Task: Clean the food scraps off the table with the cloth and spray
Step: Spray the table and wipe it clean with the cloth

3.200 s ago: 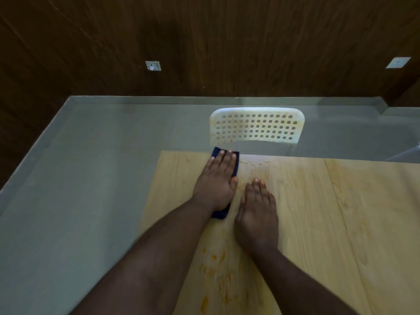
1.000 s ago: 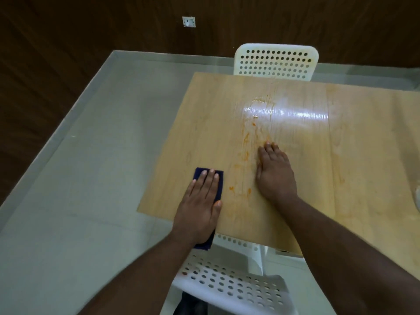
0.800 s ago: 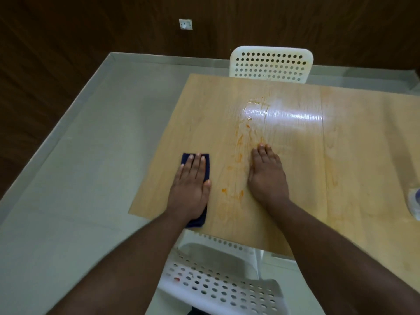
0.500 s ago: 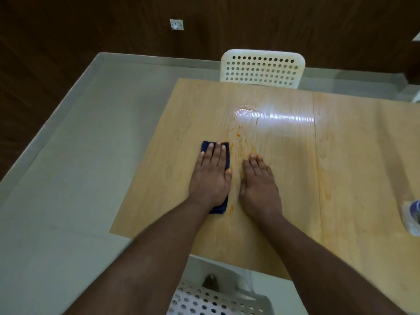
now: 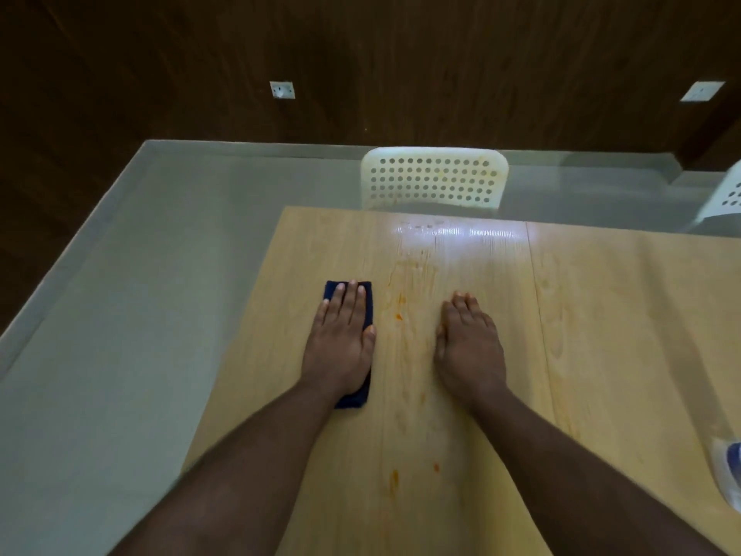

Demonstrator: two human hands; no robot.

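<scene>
A folded dark blue cloth (image 5: 349, 302) lies on the pale wood bench (image 5: 601, 335), pressed flat under the left hand (image 5: 341, 339). At its 3 o'clock, beyond orange smears (image 5: 399, 309), the right hand (image 5: 469, 347) rests flat, holding nothing.

Dim room, 1 bright glare patch on the table, soft wide-angle picture.

A white glare (image 5: 453, 232) lies along the far edge of the tabletop (image 5: 601, 315), near the middle, and washes out the wood grain there; the light probably comes from overhead, though no lamp shows. The wall (image 5: 361, 54) behind is very dark, with little detail. Shadows under the forearms are faint and soft. The near forearms look blurred at their edges, and the object at the tabletop's right edge (image 5: 727, 471) is smeared and cut off. Straight floor lines bow toward the picture's corners, as a wide lens gives. Overall focus is slightly soft.
</scene>
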